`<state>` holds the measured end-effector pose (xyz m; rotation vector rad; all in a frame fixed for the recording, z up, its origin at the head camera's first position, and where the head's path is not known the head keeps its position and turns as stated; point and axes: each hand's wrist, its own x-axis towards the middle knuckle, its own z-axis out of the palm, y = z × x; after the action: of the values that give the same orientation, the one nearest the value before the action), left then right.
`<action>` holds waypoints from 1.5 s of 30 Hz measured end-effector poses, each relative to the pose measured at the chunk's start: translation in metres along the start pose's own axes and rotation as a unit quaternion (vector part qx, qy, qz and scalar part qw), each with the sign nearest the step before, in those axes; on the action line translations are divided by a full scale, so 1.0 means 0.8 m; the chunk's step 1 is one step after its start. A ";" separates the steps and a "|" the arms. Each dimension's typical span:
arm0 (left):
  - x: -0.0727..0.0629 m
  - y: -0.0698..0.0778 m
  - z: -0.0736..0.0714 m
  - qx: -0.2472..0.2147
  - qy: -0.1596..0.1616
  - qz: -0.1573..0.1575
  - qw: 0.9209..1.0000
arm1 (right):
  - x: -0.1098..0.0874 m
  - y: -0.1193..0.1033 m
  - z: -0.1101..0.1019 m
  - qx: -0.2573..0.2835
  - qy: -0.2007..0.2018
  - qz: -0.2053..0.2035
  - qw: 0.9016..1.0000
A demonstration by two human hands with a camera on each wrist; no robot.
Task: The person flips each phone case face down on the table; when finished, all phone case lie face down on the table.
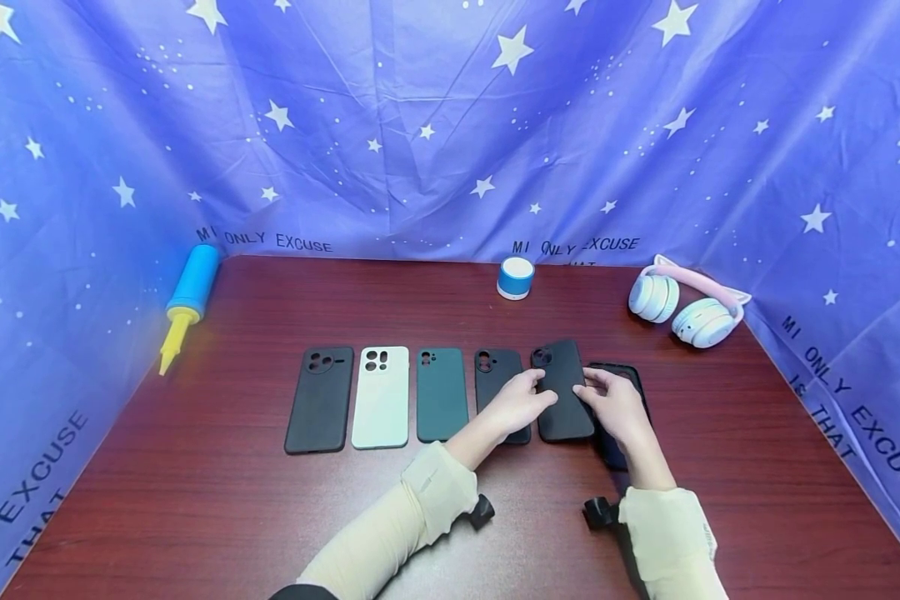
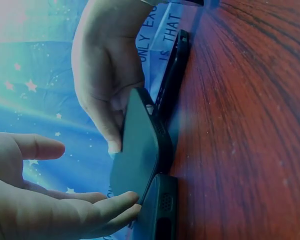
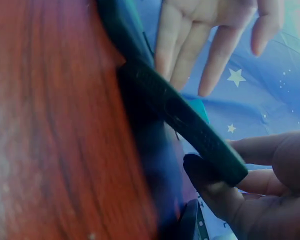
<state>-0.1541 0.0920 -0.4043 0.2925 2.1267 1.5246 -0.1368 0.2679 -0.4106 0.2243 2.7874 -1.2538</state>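
My right hand [image 1: 621, 410] pinches a black phone case [image 1: 567, 412] by its right edge. In the right wrist view the phone case [image 3: 187, 122] is tilted, with its right side raised and its lower edge by the neighbouring case. My left hand [image 1: 515, 406] is at the left edge of that case, fingers extended and thumb apart; in the left wrist view its fingertips [image 2: 127, 200] are right at the case's edge. Another black case [image 1: 487, 383] lies partly under my left hand. A further black case [image 1: 617, 450], hollow side up, lies partly hidden behind my right hand.
Left along the row lie a dark green case [image 1: 441, 396], a pale mint case [image 1: 380, 400] and a black case [image 1: 318, 404]. Behind stand a blue-and-white cylinder [image 1: 515, 279], pink-and-white headphones [image 1: 701, 321] and a blue-and-yellow pump [image 1: 191, 287]. A starry curtain [image 1: 420, 125] borders the table.
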 end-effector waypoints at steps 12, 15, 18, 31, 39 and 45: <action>-0.003 0.001 0.001 0.039 0.000 0.002 0.999 | 0.000 0.001 0.005 -0.115 0.038 -0.033 0.992; -0.004 0.002 0.001 0.046 0.000 0.003 0.999 | 0.000 0.000 0.006 -0.122 0.043 -0.035 0.991; -0.005 0.002 0.002 0.053 0.000 0.004 0.999 | -0.001 0.000 0.007 -0.129 0.050 -0.038 0.990; -0.005 0.002 0.004 0.056 -0.001 0.007 0.998 | -0.002 -0.001 0.005 -0.137 0.057 -0.053 0.988; -0.005 0.003 0.003 0.049 0.010 0.018 0.999 | -0.004 0.003 -0.013 -0.102 0.055 -0.054 0.992; -0.005 0.004 0.002 0.026 0.014 0.036 0.999 | -0.005 0.017 -0.037 -0.092 0.096 -0.064 0.989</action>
<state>-0.1504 0.0927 -0.4009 0.3733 2.2018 1.5234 -0.1306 0.2984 -0.4008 0.1647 3.1053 -1.0376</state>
